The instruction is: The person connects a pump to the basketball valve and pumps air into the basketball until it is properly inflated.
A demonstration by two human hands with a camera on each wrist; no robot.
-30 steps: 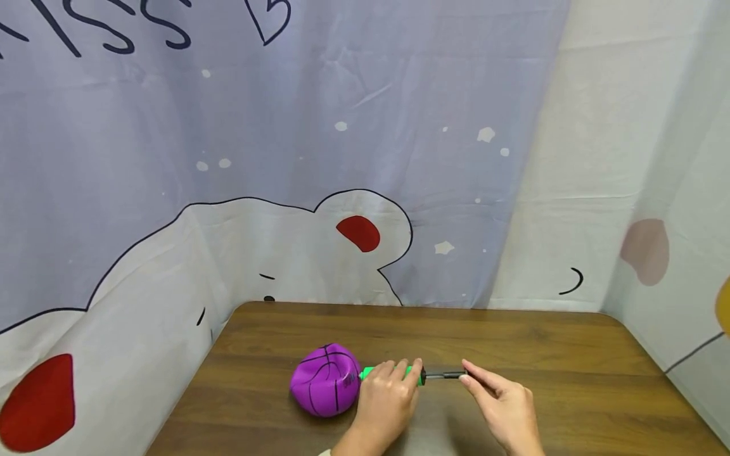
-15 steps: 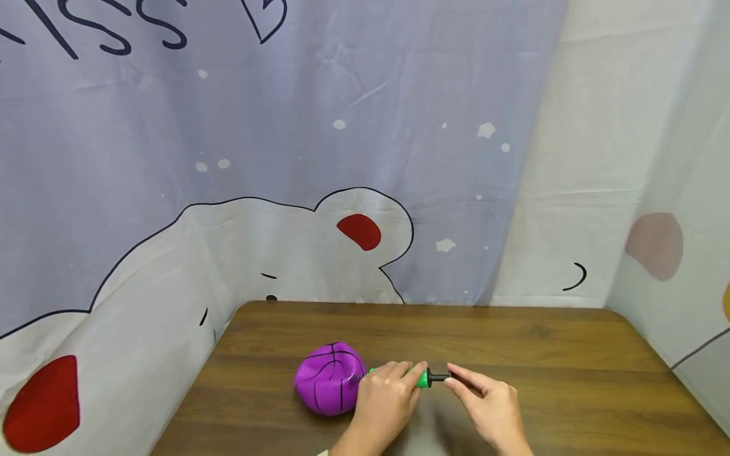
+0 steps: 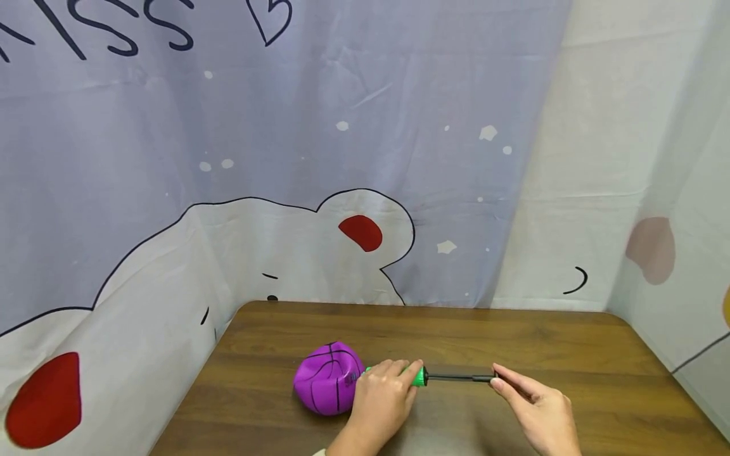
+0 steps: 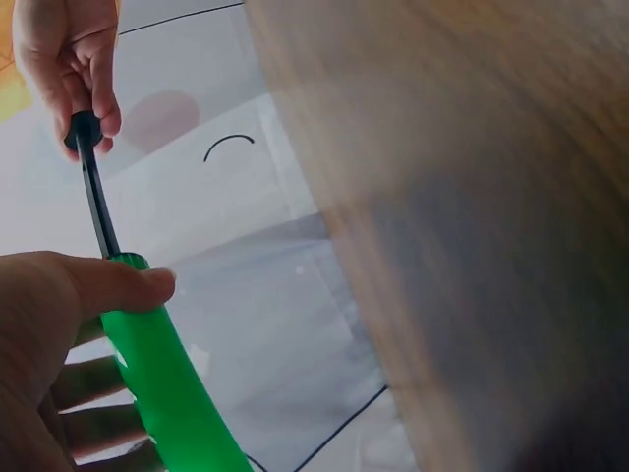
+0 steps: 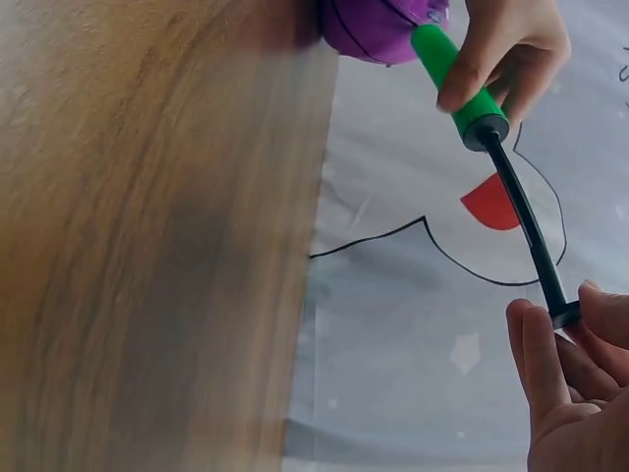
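A purple ball (image 3: 327, 380) with black seam lines, dented and partly deflated, sits on the wooden table. My left hand (image 3: 381, 398) grips the green barrel of a hand pump (image 4: 172, 383), whose tip end meets the ball's right side. From the barrel's other end a long dark rod (image 5: 526, 221) extends out to the right. My right hand (image 3: 536, 405) pinches the black end cap of that rod between thumb and fingers. The pump lies roughly level above the table. In the head view the left hand covers most of the barrel.
The wooden table (image 3: 559, 354) has rounded back corners. Behind it hangs a printed cloth (image 3: 456, 126) in lilac and white with a cartoon figure, wrapping round both sides.
My right hand first moved left, pushing the rod into the barrel, then drew it back out to the right, farther than before. The left hand and ball have hardly shifted.
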